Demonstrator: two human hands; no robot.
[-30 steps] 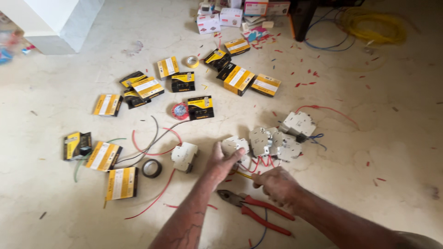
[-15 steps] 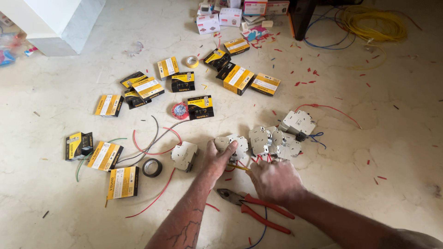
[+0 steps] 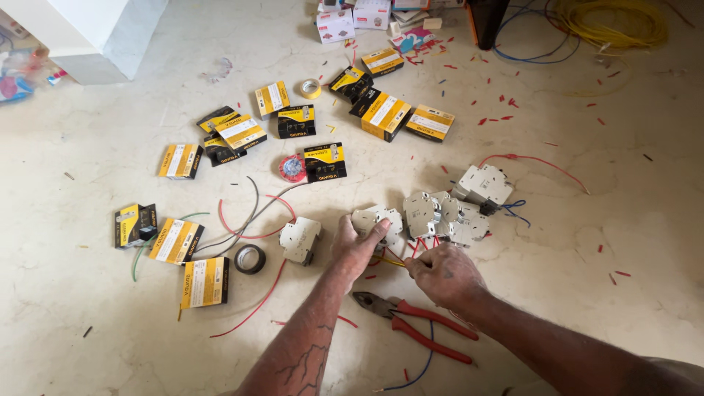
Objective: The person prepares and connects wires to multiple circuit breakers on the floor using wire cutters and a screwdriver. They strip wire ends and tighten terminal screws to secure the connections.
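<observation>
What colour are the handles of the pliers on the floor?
Red, on the pliers below the right hand; seen in the head view.

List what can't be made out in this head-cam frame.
- Left hand: covers part of a white breaker; its terminals are hidden.
- Right hand: fingertips pinch a yellow wire; the grip is too small to judge.
- Red-handled pliers: partly under the right forearm.
- Yellow cable coil: cut off by the top edge.

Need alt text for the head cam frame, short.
Seen from above, a person's left hand grips a white circuit breaker on a pale floor while the right hand pinches a yellow wire beside it. Red-handled pliers, more breakers, tape rolls and yellow-and-black boxes lie around.
</observation>
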